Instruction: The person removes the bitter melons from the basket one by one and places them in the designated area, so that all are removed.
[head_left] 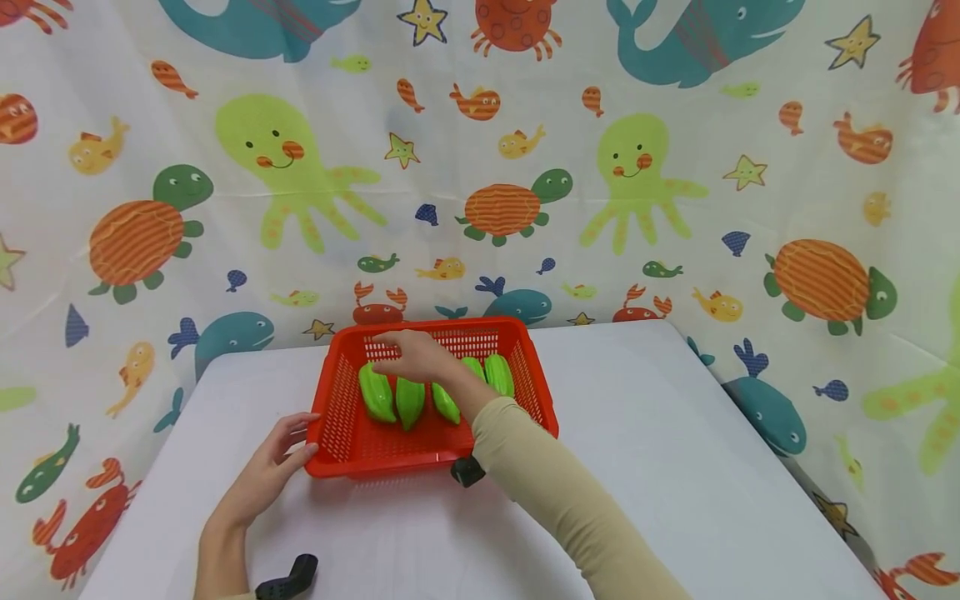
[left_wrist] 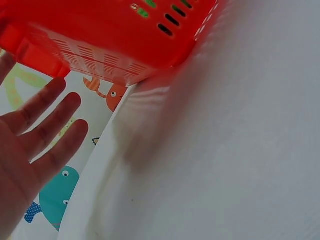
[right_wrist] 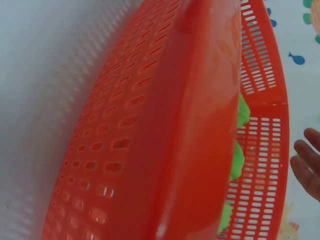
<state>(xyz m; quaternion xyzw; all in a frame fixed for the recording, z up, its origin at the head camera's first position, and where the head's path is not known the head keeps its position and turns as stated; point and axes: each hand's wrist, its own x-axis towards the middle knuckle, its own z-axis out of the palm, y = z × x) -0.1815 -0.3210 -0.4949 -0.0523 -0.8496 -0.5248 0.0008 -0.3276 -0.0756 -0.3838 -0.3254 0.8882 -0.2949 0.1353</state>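
A red plastic basket [head_left: 431, 446] with slotted walls stands on the white table, holding several bright green, ridged, elongated fruits [head_left: 377, 393] that look like star fruits. At the basket's left rim is my left hand [head_left: 264, 471], its fingers spread and loosely bent, fingertips right at the edge. The left wrist view shows the same hand [left_wrist: 35, 135] with straight fingers beside the basket wall. My right hand [head_left: 420, 357] reaches over the basket, above the fruits, with nothing visible in it. From the right wrist, its extended fingers [right_wrist: 306, 167] appear beyond the basket's rim.
The white table [head_left: 615, 433] extends to both sides of the basket and in front of it. Behind hangs a white cloth [head_left: 450, 292] printed with sea animals. A black wrist-camera mount [head_left: 288, 577] sits at the left wrist, another [head_left: 468, 472] under the right forearm.
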